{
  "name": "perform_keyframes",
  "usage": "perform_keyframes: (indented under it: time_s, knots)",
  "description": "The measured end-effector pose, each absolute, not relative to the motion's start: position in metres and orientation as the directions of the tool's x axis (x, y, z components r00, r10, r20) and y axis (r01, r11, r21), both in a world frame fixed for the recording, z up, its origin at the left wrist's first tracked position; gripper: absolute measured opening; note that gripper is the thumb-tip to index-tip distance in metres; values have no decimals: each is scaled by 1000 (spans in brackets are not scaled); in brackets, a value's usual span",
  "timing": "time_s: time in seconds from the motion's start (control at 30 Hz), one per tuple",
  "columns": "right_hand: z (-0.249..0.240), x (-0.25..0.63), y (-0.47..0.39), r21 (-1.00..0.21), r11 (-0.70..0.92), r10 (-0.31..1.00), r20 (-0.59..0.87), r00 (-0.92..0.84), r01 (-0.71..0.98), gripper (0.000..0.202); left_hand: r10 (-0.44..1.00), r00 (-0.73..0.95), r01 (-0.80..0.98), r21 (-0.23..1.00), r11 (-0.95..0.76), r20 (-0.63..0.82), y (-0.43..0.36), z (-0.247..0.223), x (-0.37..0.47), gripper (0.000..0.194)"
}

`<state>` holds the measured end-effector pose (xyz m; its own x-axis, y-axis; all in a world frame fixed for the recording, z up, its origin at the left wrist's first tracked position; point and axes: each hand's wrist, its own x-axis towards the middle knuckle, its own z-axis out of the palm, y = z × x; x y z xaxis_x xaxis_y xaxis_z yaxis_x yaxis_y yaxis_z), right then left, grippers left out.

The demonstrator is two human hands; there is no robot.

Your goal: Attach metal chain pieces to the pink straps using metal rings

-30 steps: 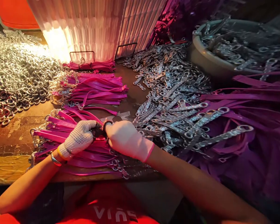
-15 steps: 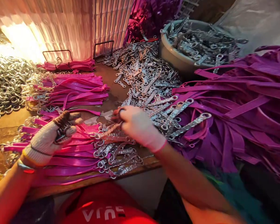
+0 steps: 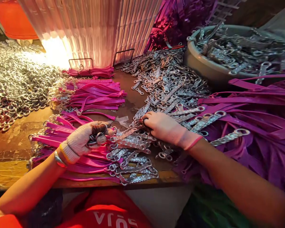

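My left hand [image 3: 82,139], in a white knit glove with dark-stained fingertips, curls around several metal rings [image 3: 92,141]. Below it, pink straps [image 3: 83,164] lie in a row with patterned metal links [image 3: 137,179] attached at their right ends by rings. My right hand [image 3: 167,128], in a thin white glove with a pink cuff, has its fingers closed at the near edge of a heap of loose metal links [image 3: 163,82]. What the right fingertips hold is hidden.
More pink straps [image 3: 97,91] lie behind the row. A heap of rings [image 3: 21,82] is at left, near an orange object [image 3: 15,20]. Corrugated sheets [image 3: 85,31] stand at the back. A grey tub [image 3: 204,65] of links stands right, beside piled purple straps [image 3: 258,126].
The view has turned left, so the scene sits farther right. My left hand has moved right over the straps, still holding the rings. My right hand has shifted right, toward the loose links.
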<state>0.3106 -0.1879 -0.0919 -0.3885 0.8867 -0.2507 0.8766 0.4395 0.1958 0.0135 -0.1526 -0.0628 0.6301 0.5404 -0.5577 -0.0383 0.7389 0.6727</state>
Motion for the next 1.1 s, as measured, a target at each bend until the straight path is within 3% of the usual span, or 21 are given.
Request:
perform_keyframes:
  time_s: [0.17,0.33,0.4,0.47,0.57,0.67,0.77,0.93,1.1]
  knots:
    - [-91,311,-175,253,518,850,-263,-457,817,20,586,589,40,745,666,-556,-164,-65,14,26]
    - [-86,322,-170,286,496,868,-172,-466,820,23,556,566,-52,647,761,-608,-171,-56,3,20]
    - [-80,335,-168,250,442,896,-68,-440,861,20,549,561,-78,621,780,-620,-172,-54,-1,19]
    - [-73,344,-166,115,361,923,97,-372,926,19,549,569,-82,621,779,-613,-172,-54,-3,16]
    - [-62,336,-169,-273,287,926,324,-193,918,32,573,574,-82,656,751,-585,-173,-59,-3,15]
    - [-57,295,-182,-549,329,921,366,-133,768,46,629,555,-117,699,706,-543,-172,-66,0,20]
    - [-61,240,-200,-658,372,926,309,-216,655,36,641,571,-208,665,717,-513,-171,-68,3,18]
    - [-72,180,-216,-856,149,988,116,-98,495,27,675,580,-405,557,725,-457,-173,-64,6,12]
    - [-76,161,-212,-892,134,991,133,-33,432,22,754,515,-505,566,651,-408,-180,-74,14,22]
